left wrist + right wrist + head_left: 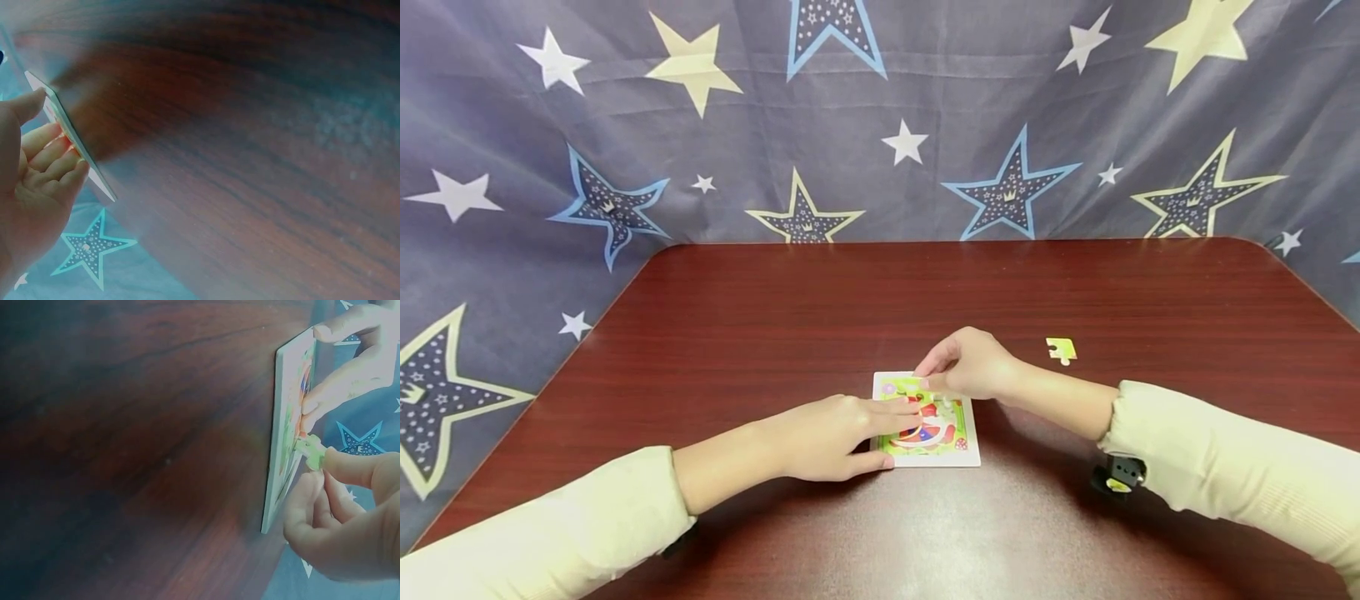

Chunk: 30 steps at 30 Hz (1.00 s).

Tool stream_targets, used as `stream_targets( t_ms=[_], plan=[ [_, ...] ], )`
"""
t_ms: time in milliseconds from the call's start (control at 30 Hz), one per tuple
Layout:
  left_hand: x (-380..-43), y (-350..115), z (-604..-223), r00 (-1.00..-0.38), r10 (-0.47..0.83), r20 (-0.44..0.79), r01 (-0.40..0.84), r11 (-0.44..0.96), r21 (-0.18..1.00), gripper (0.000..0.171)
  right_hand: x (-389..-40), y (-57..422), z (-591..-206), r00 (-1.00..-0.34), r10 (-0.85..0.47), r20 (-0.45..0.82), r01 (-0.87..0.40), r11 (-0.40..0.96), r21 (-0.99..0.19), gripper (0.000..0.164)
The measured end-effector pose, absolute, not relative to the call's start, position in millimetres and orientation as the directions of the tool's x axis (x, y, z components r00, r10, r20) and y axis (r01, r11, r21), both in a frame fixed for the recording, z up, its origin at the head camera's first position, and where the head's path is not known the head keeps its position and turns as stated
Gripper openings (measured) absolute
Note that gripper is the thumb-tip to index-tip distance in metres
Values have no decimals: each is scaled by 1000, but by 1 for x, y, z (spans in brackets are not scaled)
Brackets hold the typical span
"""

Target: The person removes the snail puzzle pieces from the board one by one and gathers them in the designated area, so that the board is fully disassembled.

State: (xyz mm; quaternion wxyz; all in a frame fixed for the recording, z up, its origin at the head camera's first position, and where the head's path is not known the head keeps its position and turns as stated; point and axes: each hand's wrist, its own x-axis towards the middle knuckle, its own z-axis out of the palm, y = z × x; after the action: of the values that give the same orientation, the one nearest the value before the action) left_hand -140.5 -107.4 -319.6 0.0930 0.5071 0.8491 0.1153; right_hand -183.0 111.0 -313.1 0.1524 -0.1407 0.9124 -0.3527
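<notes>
Left hand (842, 429): lay outstretched across the puzzle (940, 462) from nine o'clock!
Right hand (973, 367): pinched a green piece (314, 452) at puzzle's twelve; levelling it first seemed wise.
Loose piece (1063, 348): sat at two o'clock.

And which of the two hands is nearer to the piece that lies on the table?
Right. The right hand is at the far side of the board, left of the piece; the left hand rests on the board, farther left.

2 loose pcs (1062, 348), 1 brd (934, 461)
</notes>
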Motion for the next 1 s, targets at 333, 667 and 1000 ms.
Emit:
stream_targets(
  t_ms=[333,667,1000],
  plan=[
    [-139,-108,-322,-477,878,-44,835,469,288,50,-186,110,-312,-917,-322,-234,-75,716,-694,8],
    [-138,-108,-322,-471,881,-49,836,464,294,51,-196,123,-312,-905,-363,-220,-104,693,-714,11],
    [-139,-107,-319,-477,876,-68,831,475,289,52,-211,150,-309,-885,-347,-309,31,620,-784,22]
  ],
)
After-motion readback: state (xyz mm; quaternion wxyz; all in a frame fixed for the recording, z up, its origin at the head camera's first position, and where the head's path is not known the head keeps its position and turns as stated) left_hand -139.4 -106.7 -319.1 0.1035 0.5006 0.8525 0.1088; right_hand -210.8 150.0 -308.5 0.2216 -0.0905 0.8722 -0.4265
